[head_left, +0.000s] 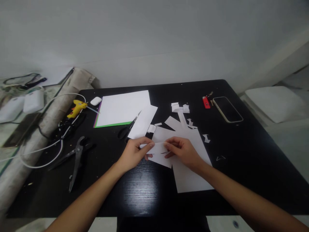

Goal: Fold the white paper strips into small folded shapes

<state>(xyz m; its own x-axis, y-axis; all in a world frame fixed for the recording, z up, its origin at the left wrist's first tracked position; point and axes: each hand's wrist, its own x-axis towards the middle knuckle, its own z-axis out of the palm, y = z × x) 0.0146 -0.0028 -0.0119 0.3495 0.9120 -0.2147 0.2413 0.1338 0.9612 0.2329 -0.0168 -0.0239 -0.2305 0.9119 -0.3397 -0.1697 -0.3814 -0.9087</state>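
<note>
My left hand [135,151] and my right hand [182,149] both pinch a small white paper piece [156,148] between them, just above the black table [241,161]. The fingers of each hand are closed on its ends. Under my right hand lies a larger white sheet [190,177]. Another white sheet [142,122] lies tilted just beyond my left hand, partly over black scissors [125,130]. Small paper scraps [181,109] are scattered beyond my hands.
A stack of white and coloured paper [123,108] lies at the back. A yellow glue gun [76,108], cables and black pliers [77,156] sit at the left. A red lighter [206,102] and a phone [227,109] rest at the back right. A small white case [96,101] sits nearby.
</note>
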